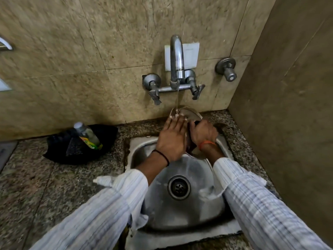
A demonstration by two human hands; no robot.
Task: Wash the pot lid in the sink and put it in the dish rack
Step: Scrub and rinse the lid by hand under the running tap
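The steel pot lid (191, 113) stands on edge over the far side of the round steel sink (182, 212), under a thin stream of water from the tap (177, 58). My left hand (173, 139) lies flat against the lid's near face, fingers spread. My right hand (202, 132) grips the lid from the right, closed around its dark knob. Most of the lid is hidden behind both hands. No dish rack is in view.
A black tray (59, 152) with a dish-soap bottle (88, 135) sits on the speckled counter left of the sink. Tiled walls stand close behind and on the right, where a separate wall valve (227, 68) sticks out. The sink drain (178, 187) is open.
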